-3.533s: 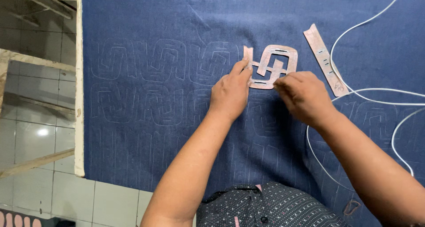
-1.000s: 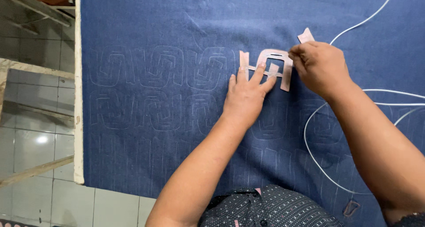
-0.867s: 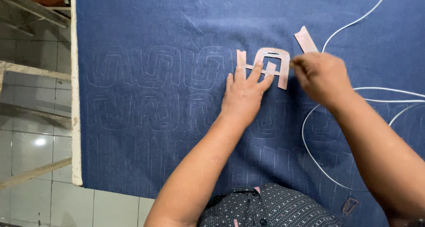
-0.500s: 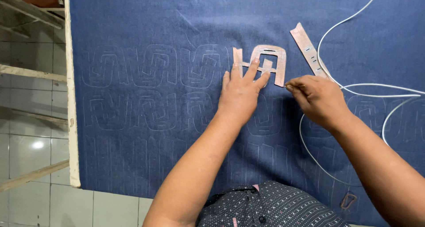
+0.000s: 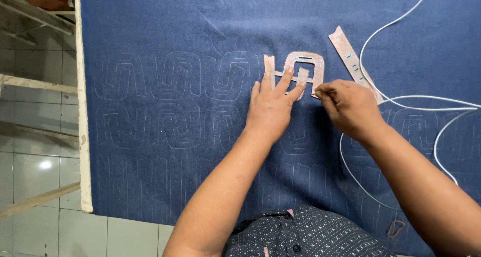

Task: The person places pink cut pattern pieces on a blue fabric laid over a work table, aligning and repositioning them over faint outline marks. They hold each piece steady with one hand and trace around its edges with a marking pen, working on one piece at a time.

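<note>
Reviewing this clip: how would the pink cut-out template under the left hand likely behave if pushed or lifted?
The template looks thin and flat on the blue fabric, so it is probably light and apt to slide; the left hand presses fingers on it. Its narrow bars and open slots suggest it may flex or bend when lifted by one edge. Being flat, it should not roll.

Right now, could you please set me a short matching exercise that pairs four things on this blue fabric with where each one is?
Things:
1. left hand
2. right hand
3. pink strip
4. white cord

Places:
A. loops across the blue denim fabric at the right side
B. fingers spread on the pink cut-out template, pressing it flat
C. lies slanted, up and to the right of the template
D. fingertips pinched at the template's lower right edge

Pairs: 1-B, 2-D, 3-C, 4-A
</note>
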